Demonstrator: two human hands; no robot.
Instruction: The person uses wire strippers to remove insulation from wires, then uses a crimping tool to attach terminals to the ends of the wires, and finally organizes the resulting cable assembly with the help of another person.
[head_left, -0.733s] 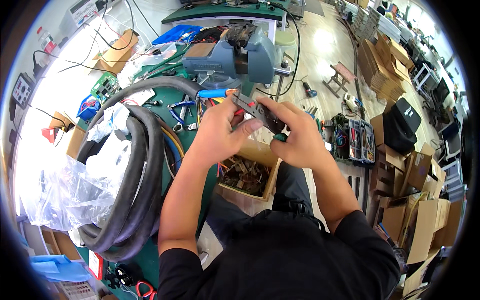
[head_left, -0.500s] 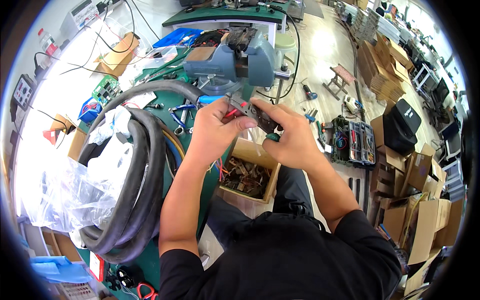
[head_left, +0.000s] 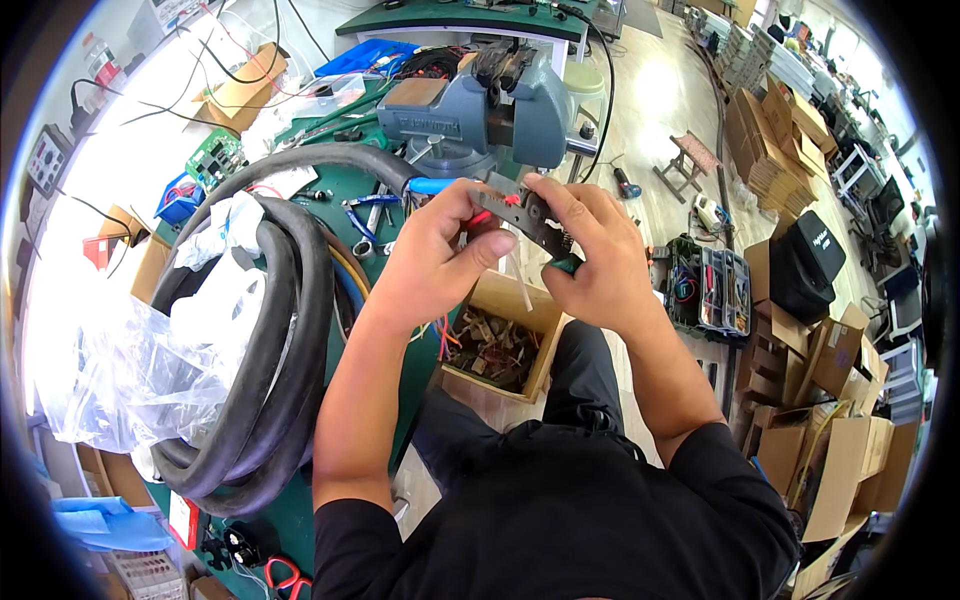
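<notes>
The left hand (head_left: 445, 245) has its fingers and thumb pinched around a red wire (head_left: 483, 217), right beside the nose of the pliers (head_left: 540, 225). The right hand (head_left: 595, 255) grasps the pliers, its fingers wrapped around the handles. Both wire and pliers are held up between the hands, on the near side of the vise (head_left: 430, 110) and above the far end of an open box (head_left: 545, 370) of scraps. Whether the pliers bite on the wire I cannot tell; the left fingers cover much of it.

Left of the hands, a thick black cable (head_left: 370, 158) curves off a coil (head_left: 290, 300) on the bench (head_left: 295, 525); a blue core (head_left: 430, 186) runs from its end to behind the left hand. A pale strip (head_left: 520, 280) hangs below the pliers, over the box.

The left fingertips sit so near the pliers' nose that a slip could nip them. Squeezing too hard, or at a slant, could nick strands inside the wire. A weak pinch could let the wire slide, and the stiff cable, if it springs, could tug its cores askew.
</notes>
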